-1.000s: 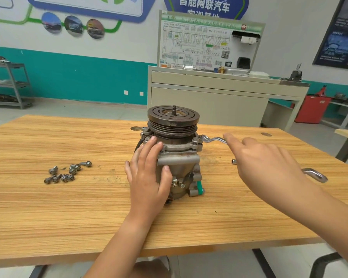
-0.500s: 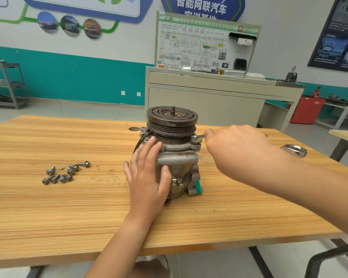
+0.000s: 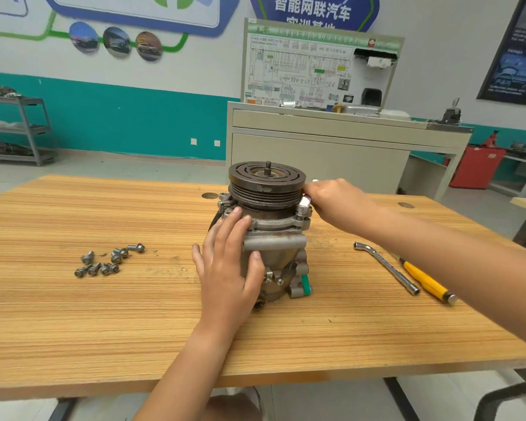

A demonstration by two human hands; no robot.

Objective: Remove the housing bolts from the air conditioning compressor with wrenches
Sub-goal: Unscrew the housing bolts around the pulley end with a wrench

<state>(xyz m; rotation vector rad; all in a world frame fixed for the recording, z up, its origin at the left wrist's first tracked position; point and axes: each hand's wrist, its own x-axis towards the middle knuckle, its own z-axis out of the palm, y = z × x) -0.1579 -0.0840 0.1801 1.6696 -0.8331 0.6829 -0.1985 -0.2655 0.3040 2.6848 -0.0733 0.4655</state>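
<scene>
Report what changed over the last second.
The right hand moved left to the grey metal compressor and now grips a silver socket wrench upright at its flange. The left hand stayed pressed on the compressor's side; the loose silver bolts on the wooden table have not moved.

Hidden bits
The right hand (image 3: 334, 202) tucks its fingers behind the compressor (image 3: 274, 238), so what they hold cannot be told. The arm (image 3: 438, 250) covers the yellow screwdriver's (image 3: 425, 281) tip.

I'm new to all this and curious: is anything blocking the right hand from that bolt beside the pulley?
Nothing visible does. The right hand is at the bolt on the compressor flange. The pulley rim overhangs close beside it but does not cover it.
</scene>
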